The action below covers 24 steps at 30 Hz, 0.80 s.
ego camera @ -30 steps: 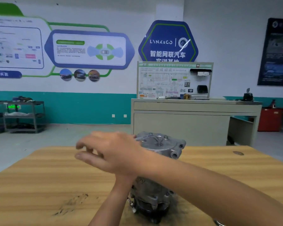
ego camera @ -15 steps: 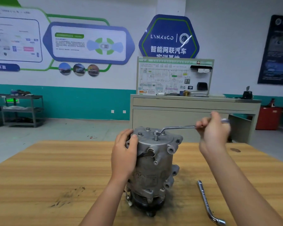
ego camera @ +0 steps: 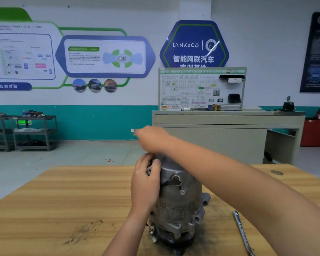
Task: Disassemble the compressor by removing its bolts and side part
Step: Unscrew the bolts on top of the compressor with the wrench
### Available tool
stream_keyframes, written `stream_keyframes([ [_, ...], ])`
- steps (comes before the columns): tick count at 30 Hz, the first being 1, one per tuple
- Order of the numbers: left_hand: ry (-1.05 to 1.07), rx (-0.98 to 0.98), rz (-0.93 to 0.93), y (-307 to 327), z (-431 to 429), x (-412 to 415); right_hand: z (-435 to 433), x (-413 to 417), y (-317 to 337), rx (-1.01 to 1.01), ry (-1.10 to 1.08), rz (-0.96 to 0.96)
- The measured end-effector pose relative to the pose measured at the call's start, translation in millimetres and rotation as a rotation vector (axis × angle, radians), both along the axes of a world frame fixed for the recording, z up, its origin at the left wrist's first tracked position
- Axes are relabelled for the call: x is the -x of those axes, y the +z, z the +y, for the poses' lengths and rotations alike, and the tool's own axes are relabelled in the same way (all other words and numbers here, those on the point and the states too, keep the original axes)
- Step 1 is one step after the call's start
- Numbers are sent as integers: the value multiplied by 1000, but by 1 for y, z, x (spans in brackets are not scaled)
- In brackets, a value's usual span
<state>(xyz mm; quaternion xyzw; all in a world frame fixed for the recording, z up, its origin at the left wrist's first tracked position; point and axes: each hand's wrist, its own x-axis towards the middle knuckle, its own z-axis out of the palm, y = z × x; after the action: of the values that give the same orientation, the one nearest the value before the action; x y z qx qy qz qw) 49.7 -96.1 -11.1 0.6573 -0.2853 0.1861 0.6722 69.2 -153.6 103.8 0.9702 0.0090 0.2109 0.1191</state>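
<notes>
The grey metal compressor (ego camera: 175, 200) stands upright on the wooden table (ego camera: 63, 200). My left hand (ego camera: 145, 185) grips its upper left side, thumb over the top rim. My right hand (ego camera: 151, 139) is blurred by motion just above the compressor's top at the far left, fingers curled as around the wrench handle it held a moment ago. That wrench and the top bolts are hidden under the hand and forearm, which crosses over the compressor's top.
A second metal wrench (ego camera: 241, 233) lies on the table to the right of the compressor. Dark grease smears (ego camera: 83, 231) mark the wood on the left. Behind the table stand a grey bench (ego camera: 227, 126) and metal shelves (ego camera: 33, 132).
My right hand has swung the wrench handle from the right of the compressor's top round to the far left. My left hand keeps its grip on the compressor body.
</notes>
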Motion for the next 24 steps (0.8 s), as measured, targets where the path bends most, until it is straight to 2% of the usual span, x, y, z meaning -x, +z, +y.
stream_keyframes([
  [2,-5,21,13,-2,2,-1,26,19,-10,246,140,-121],
  [3,16,-37,-11,-5,6,-4,38,32,-17,327,229,-226],
  [4,33,-108,-33,-5,3,-1,47,49,-25,356,321,-317],
  [5,29,-139,-42,-3,2,2,53,68,-33,300,407,-388],
  [8,-123,72,-90,10,-2,13,36,124,-55,-52,694,-676],
  [9,-110,29,-55,12,1,11,23,140,-61,-137,727,-715],
  [11,48,-175,-27,12,11,1,-4,169,-72,-270,751,-740],
  [13,162,-273,-159,14,27,-4,-25,191,-80,-407,687,-810],
  [15,123,-324,-281,29,31,4,-35,205,-83,-629,572,-913],
  [19,-1,-582,-354,54,17,17,-46,203,-72,-1439,494,-921],
  [21,-41,-662,-324,62,9,21,-52,193,-61,-1609,438,-949],
  [24,-53,-658,-287,67,2,18,-56,182,-51,-1672,426,-1020],
])
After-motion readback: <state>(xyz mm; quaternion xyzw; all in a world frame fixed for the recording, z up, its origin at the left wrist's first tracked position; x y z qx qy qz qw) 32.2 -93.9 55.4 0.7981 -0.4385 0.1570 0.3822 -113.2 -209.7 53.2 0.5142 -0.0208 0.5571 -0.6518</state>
